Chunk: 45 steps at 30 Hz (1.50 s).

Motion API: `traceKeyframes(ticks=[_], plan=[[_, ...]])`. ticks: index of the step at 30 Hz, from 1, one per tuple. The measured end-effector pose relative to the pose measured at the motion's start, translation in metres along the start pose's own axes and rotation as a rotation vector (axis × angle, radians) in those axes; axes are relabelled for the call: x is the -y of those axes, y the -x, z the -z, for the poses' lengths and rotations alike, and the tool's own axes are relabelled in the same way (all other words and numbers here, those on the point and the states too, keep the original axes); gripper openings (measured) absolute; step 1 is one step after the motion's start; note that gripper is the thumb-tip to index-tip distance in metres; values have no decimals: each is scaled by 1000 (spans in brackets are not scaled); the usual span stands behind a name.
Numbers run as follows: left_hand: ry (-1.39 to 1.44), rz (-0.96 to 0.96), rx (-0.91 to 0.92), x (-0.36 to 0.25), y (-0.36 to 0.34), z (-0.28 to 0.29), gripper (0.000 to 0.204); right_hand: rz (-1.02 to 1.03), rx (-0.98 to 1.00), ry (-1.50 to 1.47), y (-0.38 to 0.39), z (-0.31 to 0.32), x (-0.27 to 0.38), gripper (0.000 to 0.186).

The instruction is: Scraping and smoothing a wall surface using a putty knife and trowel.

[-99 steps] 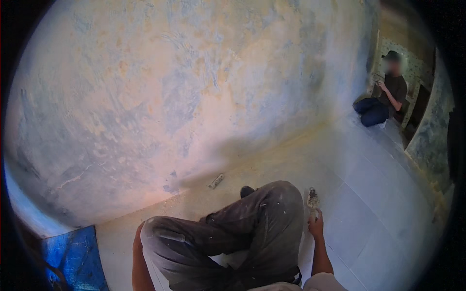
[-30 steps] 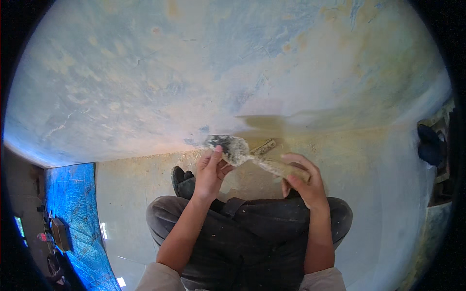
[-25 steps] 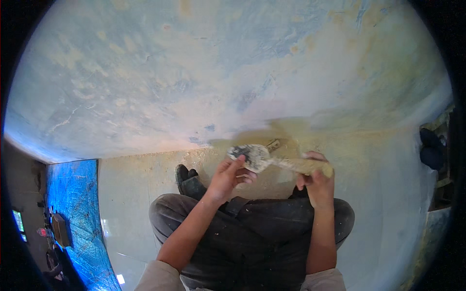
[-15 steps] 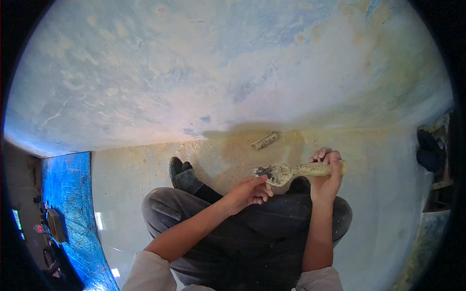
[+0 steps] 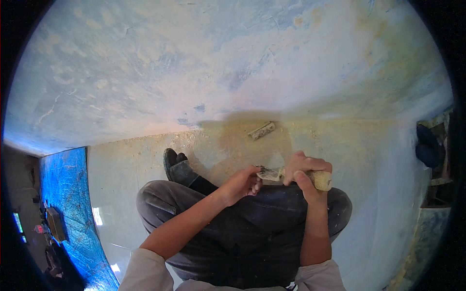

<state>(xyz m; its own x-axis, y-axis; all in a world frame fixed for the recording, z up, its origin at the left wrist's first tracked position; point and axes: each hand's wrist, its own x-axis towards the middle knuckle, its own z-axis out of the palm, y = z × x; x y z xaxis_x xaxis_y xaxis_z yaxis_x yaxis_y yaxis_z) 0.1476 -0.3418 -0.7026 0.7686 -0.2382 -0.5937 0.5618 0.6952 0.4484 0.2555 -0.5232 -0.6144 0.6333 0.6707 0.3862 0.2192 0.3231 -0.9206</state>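
I hold a small plaster-crusted trowel (image 5: 273, 174) across my lap, above my bent knees. My right hand (image 5: 306, 175) is wrapped over its thick, pale handle, and the handle's butt shows past the palm. The fingers of my left hand (image 5: 242, 184) pinch the dark-smeared blade near its tip, thumb and forefinger together. The blade now shows narrow and tilted, partly hidden by the fingers. Beyond both hands, a short crusted strip-like piece (image 5: 262, 130) lies on the floor near the wall.
A patchy blue-white wall (image 5: 218, 63) rises in front. Crumbs dot the pale floor (image 5: 369, 194) along its base. My dark shoe (image 5: 178, 167) rests at left. A blue sheet (image 5: 73, 194) with a brown box (image 5: 55, 224) is farther left. Dark items (image 5: 429, 146) sit on a rack at right.
My right hand has rolled over the handle, its back now facing up. The trowel has turned so its blade looks narrower. My left hand stays at the tip, slightly farther left.
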Motion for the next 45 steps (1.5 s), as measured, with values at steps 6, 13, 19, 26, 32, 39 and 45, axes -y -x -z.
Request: traceKeyframes(ticks=[6,13,19,26,32,39,45], plan=[[-80,-74,86,-2,-1,-8,41,94,-420,-285,2,-4,-10,26],[-197,-258,25,-4,2,-5,51,116,-684,-68,-16,-9,7,16],[-241,-307,161,-7,1,-6,57,-25,-398,-174,-48,-11,32,12],[-269,-494,-148,-17,-3,17,58,-153,-57,3,-92,-37,13,23],[-481,-396,-228,-10,-20,19,59,-102,-267,-123,-55,-43,-16,37],[-256,-362,-219,-12,-19,30,66,-97,19,-151,-20,-39,-28,46],[-125,-359,-85,-10,-22,25,67,-316,-24,107,-13,-30,-38,27]])
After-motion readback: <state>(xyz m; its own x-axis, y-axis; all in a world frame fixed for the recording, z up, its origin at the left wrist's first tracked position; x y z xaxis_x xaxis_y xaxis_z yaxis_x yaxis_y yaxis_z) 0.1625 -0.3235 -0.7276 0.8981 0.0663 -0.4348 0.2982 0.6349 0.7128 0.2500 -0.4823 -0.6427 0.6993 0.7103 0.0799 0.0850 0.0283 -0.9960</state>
